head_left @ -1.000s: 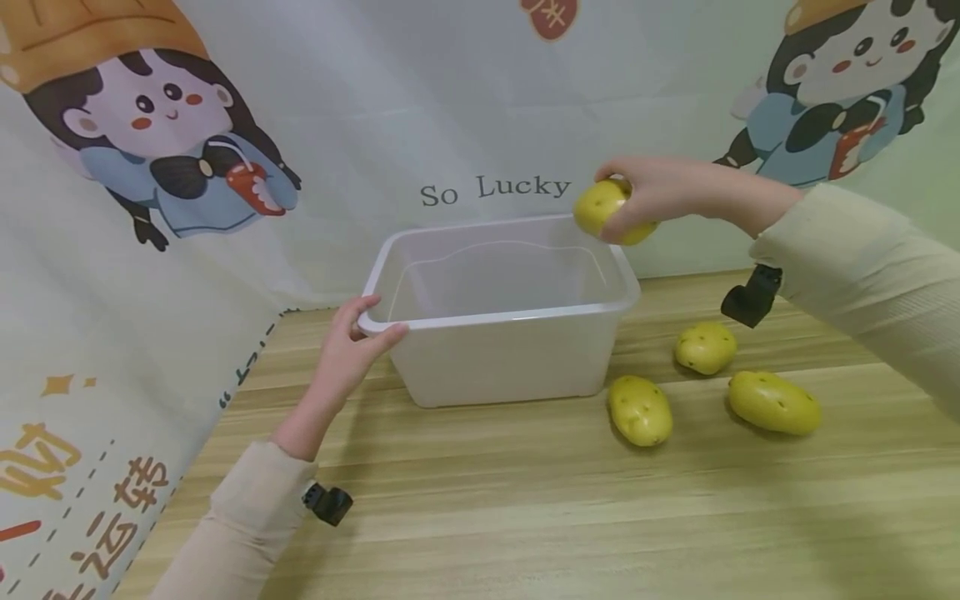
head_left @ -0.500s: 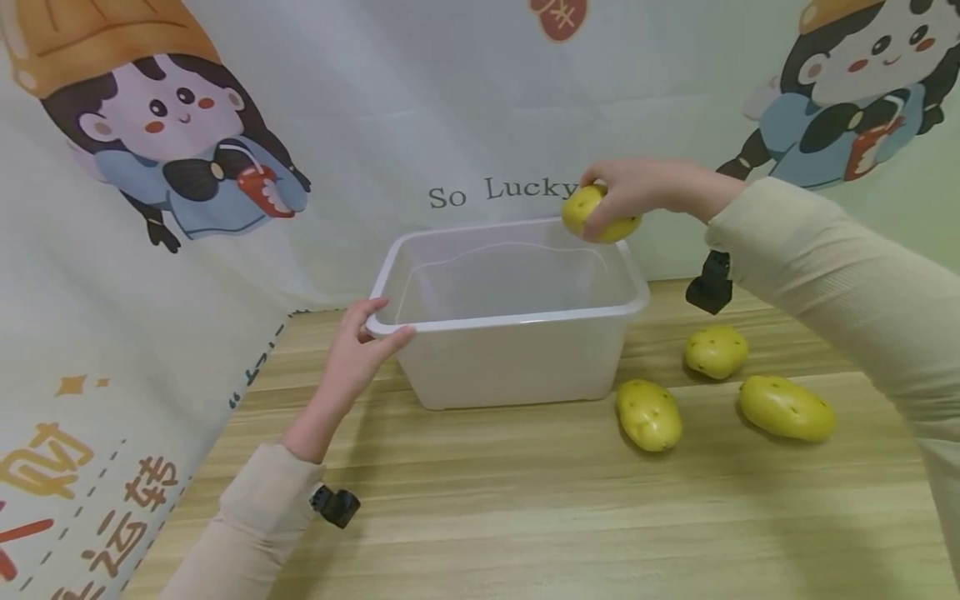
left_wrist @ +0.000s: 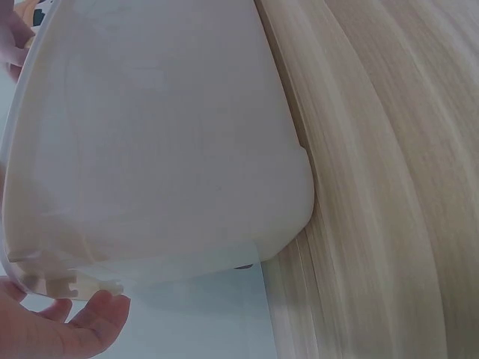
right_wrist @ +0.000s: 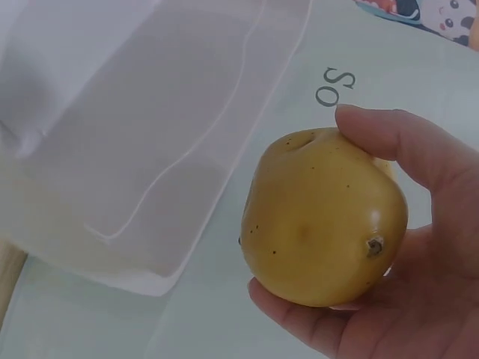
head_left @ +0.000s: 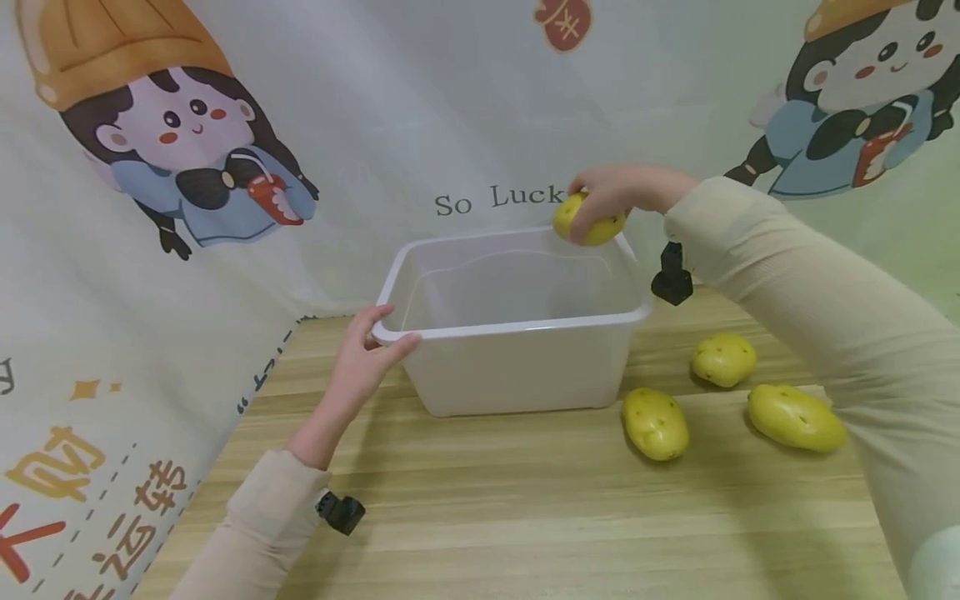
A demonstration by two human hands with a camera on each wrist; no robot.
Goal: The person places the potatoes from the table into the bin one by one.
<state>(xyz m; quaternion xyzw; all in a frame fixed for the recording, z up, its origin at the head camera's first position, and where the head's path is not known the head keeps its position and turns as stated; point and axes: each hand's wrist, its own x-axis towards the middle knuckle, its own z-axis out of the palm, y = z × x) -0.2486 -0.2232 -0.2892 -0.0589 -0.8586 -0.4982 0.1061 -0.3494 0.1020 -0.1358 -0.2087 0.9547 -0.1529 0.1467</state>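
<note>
On the table (head_left: 525, 517), nearest the camera, lay three loose yellow potatoes: one (head_left: 655, 423) just off the bin's front right corner, one (head_left: 796, 417) further right with its long axis running left to right, and a rounder one (head_left: 723, 359) behind them. All three sat apart from each other and to the right of the bin, on the right arm's side.

Left hand (head_left: 362, 367) gripped the front left corner of the clear plastic bin (head_left: 517, 367): thumb curled over the rim, fingers under the lip. The left wrist view showed the bin wall (left_wrist: 150, 149) close up, with fingertips (left_wrist: 82, 329) under its edge.

One bin, upright, with nothing visible inside it.

Further back, right hand (head_left: 618, 196) held a fourth potato (head_left: 587, 223) in the air, over the bin's back right corner and above the rim. The right wrist view showed the grip wrapped round that potato (right_wrist: 323, 217), thumb on top and fingers cupped beneath, not touching the bin (right_wrist: 127, 149). The bin's open inside lay down and to the left of the held potato, so the right hand was the one closer to that opening; the left stayed on the near rim.

Count: four potatoes, one bin, two hands. A backdrop (head_left: 450, 100) with cartoon figures and lettering hung behind.
</note>
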